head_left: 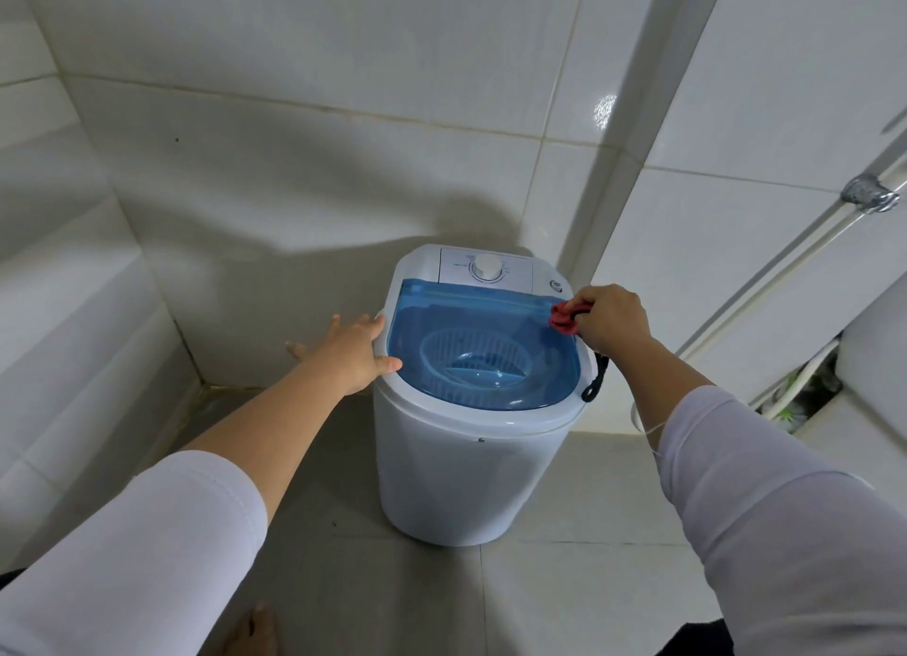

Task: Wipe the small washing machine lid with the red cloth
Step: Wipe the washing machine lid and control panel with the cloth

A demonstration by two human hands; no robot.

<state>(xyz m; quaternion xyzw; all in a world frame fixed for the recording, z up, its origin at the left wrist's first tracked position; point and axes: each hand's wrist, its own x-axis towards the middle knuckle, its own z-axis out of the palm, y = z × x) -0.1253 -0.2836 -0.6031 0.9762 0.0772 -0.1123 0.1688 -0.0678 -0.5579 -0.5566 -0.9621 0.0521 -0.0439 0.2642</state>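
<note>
In the head view, a small washing machine (471,439) is seen standing on the tiled floor (343,557) close to the corner of two tiled walls. Its top is closed by a translucent blue lid (466,326), through which a perforated basket (478,363) can be made out. A white control dial (487,267) is set on the panel behind the lid's far edge.

The red cloth (564,317) is bunched and gripped in the right hand (611,322), with the fingers curled round it. It is pressed against the lid's far right corner, just beside the rim — a starting point, it may be judged, from which strokes can be drawn across the blue surface.

The left hand (351,353) is spread, its fingers straight, and nothing is held in it. The thumb is laid on the machine's left rim at the lid's left edge, while the fingers reach out past the side. The light body is probably being steadied in this way, so that it is not pushed about as the cloth is worked.

Most of the lid lies untouched by the cloth, so the wiping is judged to be at its beginning. A black strap (595,380) hangs down the machine's right side, below the right wrist. A pipe with a metal fitting (866,198) is fixed along the right-hand wall — well apart from the work.
</note>
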